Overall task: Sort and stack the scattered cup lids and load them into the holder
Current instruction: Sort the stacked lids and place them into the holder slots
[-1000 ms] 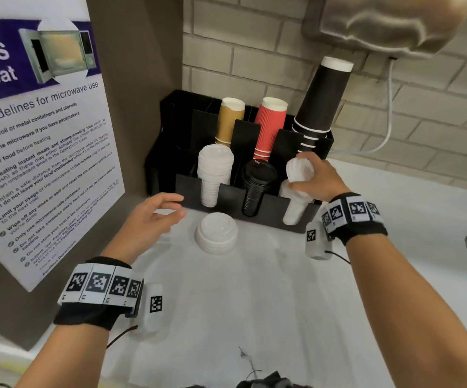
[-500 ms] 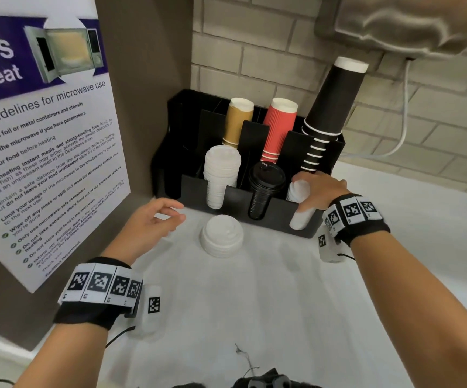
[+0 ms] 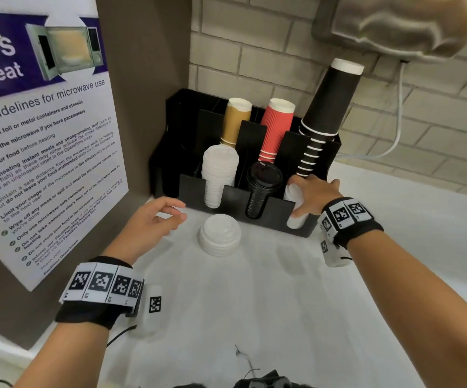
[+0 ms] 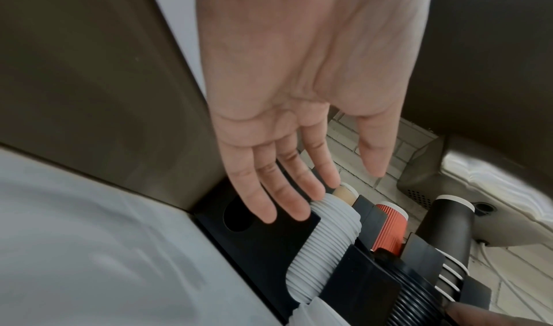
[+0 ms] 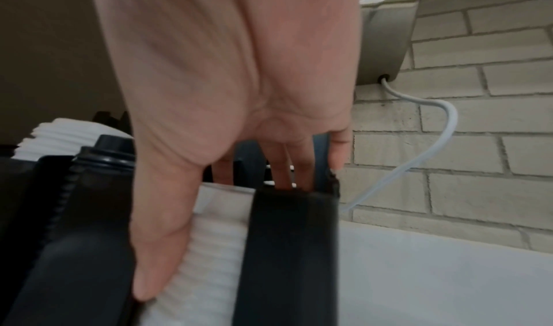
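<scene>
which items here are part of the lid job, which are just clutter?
Job:
- black holder
- loose white lid stack on counter
- white lids under right hand
- slotted white lids, black lids

Clutter:
- cup stacks: tan, red, black
- microwave poster

Your left hand [image 4: 299,108] is hovering empty, fingers [image 4: 257,189] straight, above the black holder [image 4: 269,243] beside its white lid stack [image 4: 323,243].

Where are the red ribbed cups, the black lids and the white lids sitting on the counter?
Red ribbed paper cups [image 3: 277,130], head view, side wall.
Black plastic lid stack [image 3: 264,176], head view, top lid.
Loose white plastic lid stack [image 3: 219,233], head view, top lid.
</scene>
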Action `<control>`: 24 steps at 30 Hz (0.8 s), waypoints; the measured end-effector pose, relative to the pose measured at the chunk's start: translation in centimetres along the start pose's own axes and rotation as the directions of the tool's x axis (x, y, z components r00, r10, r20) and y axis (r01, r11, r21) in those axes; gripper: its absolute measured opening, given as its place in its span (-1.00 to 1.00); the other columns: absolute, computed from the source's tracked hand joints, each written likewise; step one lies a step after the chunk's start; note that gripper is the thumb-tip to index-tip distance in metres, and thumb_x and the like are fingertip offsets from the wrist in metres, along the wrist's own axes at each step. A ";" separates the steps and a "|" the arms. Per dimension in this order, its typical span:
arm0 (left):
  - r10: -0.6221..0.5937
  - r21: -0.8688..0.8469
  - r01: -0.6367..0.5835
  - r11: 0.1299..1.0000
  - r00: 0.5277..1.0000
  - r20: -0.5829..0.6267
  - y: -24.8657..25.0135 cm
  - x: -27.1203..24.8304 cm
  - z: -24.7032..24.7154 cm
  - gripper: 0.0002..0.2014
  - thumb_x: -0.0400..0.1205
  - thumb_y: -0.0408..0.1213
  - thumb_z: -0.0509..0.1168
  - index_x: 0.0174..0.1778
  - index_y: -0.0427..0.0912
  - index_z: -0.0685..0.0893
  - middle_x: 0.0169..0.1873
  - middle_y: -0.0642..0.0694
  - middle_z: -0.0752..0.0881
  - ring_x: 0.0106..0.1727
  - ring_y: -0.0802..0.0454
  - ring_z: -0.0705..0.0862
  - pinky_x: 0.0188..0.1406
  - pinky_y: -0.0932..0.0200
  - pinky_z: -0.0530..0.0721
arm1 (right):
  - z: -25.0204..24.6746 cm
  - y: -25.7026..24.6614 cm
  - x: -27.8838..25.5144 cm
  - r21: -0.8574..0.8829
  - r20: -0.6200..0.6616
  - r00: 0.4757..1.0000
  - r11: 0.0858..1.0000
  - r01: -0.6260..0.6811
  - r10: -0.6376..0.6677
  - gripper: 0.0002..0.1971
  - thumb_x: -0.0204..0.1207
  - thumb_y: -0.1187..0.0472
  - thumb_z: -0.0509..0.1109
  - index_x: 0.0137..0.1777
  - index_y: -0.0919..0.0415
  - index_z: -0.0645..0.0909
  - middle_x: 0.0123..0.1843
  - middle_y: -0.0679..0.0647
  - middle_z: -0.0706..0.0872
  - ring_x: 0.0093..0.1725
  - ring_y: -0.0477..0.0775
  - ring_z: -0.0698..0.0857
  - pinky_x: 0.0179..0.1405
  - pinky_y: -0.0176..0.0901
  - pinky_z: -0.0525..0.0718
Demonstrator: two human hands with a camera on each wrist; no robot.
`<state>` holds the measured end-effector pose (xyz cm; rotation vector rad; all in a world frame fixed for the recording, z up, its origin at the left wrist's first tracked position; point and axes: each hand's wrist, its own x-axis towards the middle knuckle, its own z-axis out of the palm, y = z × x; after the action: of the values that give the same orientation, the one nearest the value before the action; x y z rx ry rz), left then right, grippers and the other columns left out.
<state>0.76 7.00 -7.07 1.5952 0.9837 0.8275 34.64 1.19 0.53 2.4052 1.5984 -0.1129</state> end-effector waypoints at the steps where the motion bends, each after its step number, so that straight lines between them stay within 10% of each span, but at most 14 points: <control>1: 0.001 -0.001 -0.001 1.000 1.000 0.001 0.0 -0.1 0.0 -0.85 0.61 -0.23 0.41 0.00 0.14 0.72 -0.08 0.07 0.70 -0.11 -0.01 0.73 0.15 -0.02 0.66 | -0.4 0.0 -0.3 -0.013 0.014 1.000 1.000 -0.007 0.007 -0.06 0.25 -0.09 0.61 0.58 -0.11 0.16 0.40 0.16 0.44 0.36 0.27 0.51 0.40 0.32 0.27; 7: -0.003 -0.001 0.003 1.000 1.000 0.000 0.0 -0.5 0.0 -0.86 0.62 -0.24 0.40 0.02 0.10 0.72 -0.11 0.07 0.69 -0.12 -0.02 0.72 0.16 -0.06 0.66 | -3.2 -3.9 -3.0 0.143 -0.332 0.918 0.950 0.276 -0.216 -0.27 0.36 0.09 0.52 0.54 -0.03 0.33 0.42 0.15 0.45 0.42 0.26 0.40 0.37 0.29 0.41; 10: 0.003 0.001 -0.003 1.000 1.000 0.004 0.4 -0.8 0.3 -0.87 0.62 -0.24 0.40 0.03 0.07 0.71 -0.15 0.06 0.67 -0.15 -0.02 0.70 0.15 -0.08 0.67 | -1.8 -9.2 -3.5 0.238 -0.109 0.865 0.832 0.502 -0.491 -0.38 0.47 0.06 0.49 0.53 0.07 0.41 0.37 0.16 0.52 0.35 0.17 0.52 0.38 0.01 0.49; 15: 0.016 0.010 -0.016 1.000 1.000 0.015 0.8 -1.3 0.5 -0.86 0.62 -0.28 0.40 0.08 -0.02 0.70 -0.12 -0.02 0.66 -0.15 -0.04 0.68 0.11 -0.08 0.67 | 2.1 -14.0 -2.5 0.219 0.176 0.866 0.876 0.429 -0.468 -0.06 0.37 -0.10 0.57 0.66 -0.06 0.12 0.49 0.16 0.35 0.46 0.21 0.42 0.37 -0.04 0.49; 24: 0.016 0.010 -0.016 1.000 1.000 0.001 0.4 -1.8 0.0 -0.86 0.61 -0.26 0.42 0.04 0.03 0.70 -0.03 -0.03 0.66 -0.14 -0.04 0.65 0.08 -0.07 0.68 | 4.2 -14.5 -1.7 0.276 0.140 0.907 0.895 0.350 -0.397 -0.04 0.28 -0.08 0.62 0.61 -0.11 0.14 0.35 0.15 0.39 0.29 0.22 0.52 0.22 0.06 0.63</control>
<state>0.02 5.30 -6.75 1.6141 0.9769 0.8333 21.00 3.94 -5.53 2.1296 2.0329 -0.6307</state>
